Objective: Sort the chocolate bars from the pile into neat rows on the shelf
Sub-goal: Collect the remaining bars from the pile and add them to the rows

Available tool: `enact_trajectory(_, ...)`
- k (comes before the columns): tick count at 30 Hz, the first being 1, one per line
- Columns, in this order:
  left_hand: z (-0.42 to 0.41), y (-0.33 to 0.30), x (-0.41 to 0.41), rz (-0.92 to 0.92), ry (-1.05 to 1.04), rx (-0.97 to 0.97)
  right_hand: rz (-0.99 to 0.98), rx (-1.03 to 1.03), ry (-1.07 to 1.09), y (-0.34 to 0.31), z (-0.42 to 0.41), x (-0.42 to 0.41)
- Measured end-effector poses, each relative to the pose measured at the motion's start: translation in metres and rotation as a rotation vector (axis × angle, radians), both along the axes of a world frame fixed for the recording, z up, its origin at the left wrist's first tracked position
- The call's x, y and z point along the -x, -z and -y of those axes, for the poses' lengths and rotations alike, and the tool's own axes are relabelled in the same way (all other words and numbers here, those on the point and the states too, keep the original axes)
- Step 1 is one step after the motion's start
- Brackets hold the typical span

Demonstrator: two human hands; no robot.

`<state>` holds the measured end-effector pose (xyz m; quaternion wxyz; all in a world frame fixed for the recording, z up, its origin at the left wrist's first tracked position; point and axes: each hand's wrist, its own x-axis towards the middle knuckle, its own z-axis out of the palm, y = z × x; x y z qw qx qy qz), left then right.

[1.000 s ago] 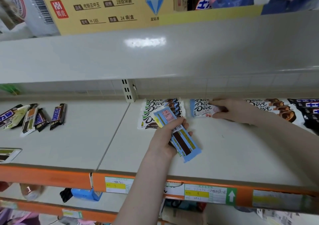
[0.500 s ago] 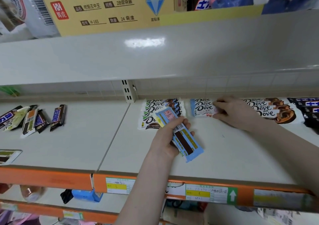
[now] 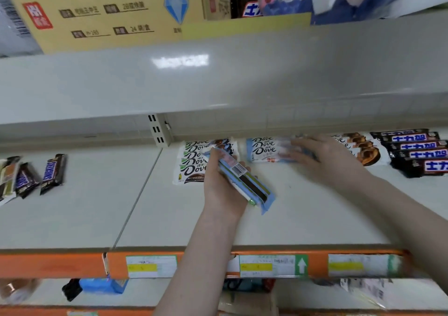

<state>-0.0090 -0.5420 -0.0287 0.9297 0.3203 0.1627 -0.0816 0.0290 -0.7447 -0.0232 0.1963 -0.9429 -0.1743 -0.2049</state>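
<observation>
Your right hand [image 3: 324, 160] lies flat with fingers straight over the blue Dove stack [image 3: 264, 149], hiding its right end. Your left hand [image 3: 221, 184] grips blue bars [image 3: 244, 182] above the white shelf [image 3: 169, 218]. Snickers [image 3: 53, 173] at left are blurred; orange edge labels [image 3: 151, 266] are unreadable.

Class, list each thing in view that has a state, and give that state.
Left hand: grips blue-wrapped bars.
Right hand: rests on blue Dove row.
Green Dove row: overlapped, neat.
Snickers bars: loose, askew.
Dark bars: overlapped at right.
</observation>
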Motion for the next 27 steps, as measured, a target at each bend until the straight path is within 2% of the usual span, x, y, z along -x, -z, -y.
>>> enact_trajectory(7, 0.073, -0.021, 0.014, 0.092, 0.056, -0.043, -0.235, -0.274, -0.225, -0.006, 0.051, 0.068)
enact_trajectory(10, 0.122, -0.030, 0.024, 0.082, 0.109, -0.052, -0.263, -0.360, -0.260, -0.007, 0.089, 0.082)
enact_trajectory(15, 0.230, -0.026, 0.033, 0.034, 0.109, -0.067, -0.230, -0.386, -0.243, -0.005, 0.179, 0.093)
enact_trajectory(20, 0.320, -0.019, 0.033, 0.113, 0.270, -0.011, -0.264, -0.387, -0.250, -0.009, 0.267, 0.099)
enact_trajectory(25, 0.356, -0.026, 0.039, 0.093, 0.175, 0.016, -0.319, -0.583, -0.153, -0.011, 0.315, 0.092)
enact_trajectory(27, 0.358, -0.025, 0.041, 0.081, 0.117, -0.033, -0.335, -0.649, -0.152, -0.012, 0.325, 0.089)
